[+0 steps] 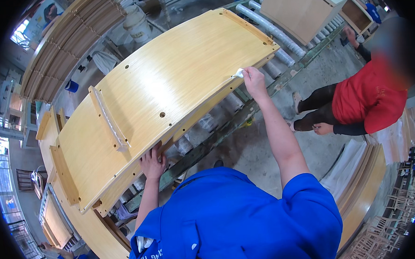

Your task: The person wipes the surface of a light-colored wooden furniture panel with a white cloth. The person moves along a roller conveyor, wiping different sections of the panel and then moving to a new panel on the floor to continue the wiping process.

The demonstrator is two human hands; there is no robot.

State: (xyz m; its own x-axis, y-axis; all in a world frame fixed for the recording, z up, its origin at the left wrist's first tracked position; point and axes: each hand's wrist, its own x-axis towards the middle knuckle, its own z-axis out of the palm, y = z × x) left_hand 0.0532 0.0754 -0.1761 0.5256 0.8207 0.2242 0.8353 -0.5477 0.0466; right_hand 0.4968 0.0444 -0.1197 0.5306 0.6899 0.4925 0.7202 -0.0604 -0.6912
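A large varnished wooden panel [167,70] with drilled holes lies on a roller conveyor in front of me, its glossy face up. Wooden battens run across it; one batten [106,117] near the left has a clear strip along its side. My right hand [255,83] is closed on a small white cloth [238,73], which touches the panel's near edge toward the right. My left hand [154,163] rests at the near edge further left, fingers spread and partly tucked under the panel's rim. A second similar panel shows just beneath the first.
Plastic-wrapped rollers [277,32] continue to the right, carrying a wooden cabinet [302,12]. A co-worker in a red top [370,97] stands at the right. Stacked boards [71,43] and a white bucket [136,23] are beyond the conveyor. More panels [360,182] lean at the lower right.
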